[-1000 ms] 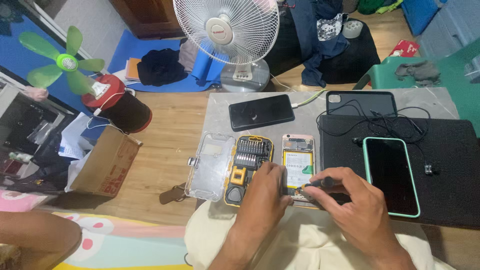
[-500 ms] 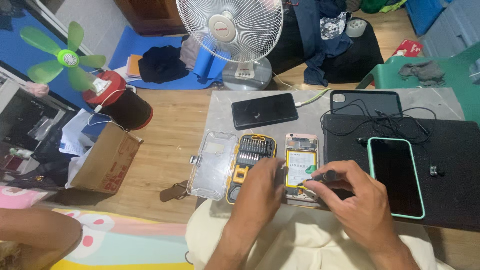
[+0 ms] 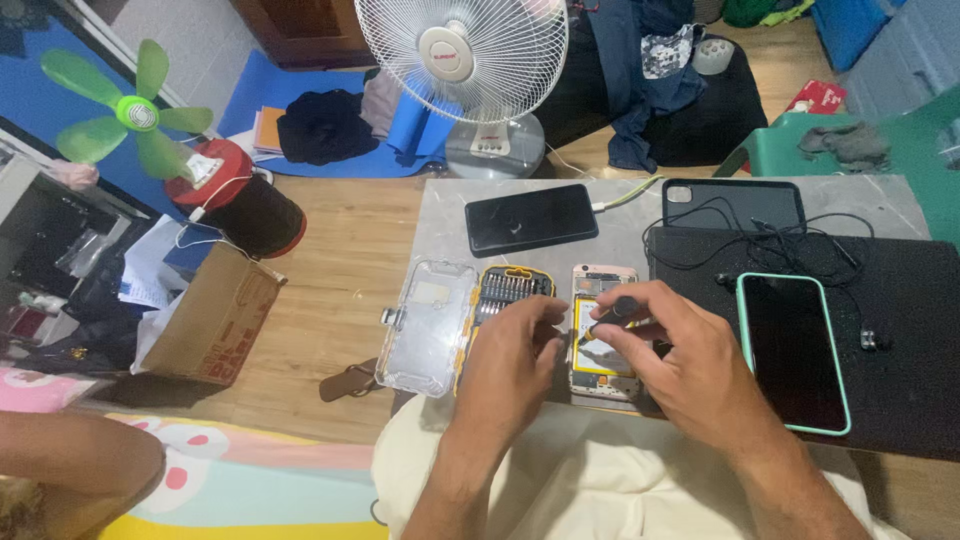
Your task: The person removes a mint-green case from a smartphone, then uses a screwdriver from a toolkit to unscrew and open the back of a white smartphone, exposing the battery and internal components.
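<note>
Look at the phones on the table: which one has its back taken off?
The pink-edged phone under the two hands, its yellow inside showing. The black phone and the mint-cased phone lie closed, dark screens up.
</note>
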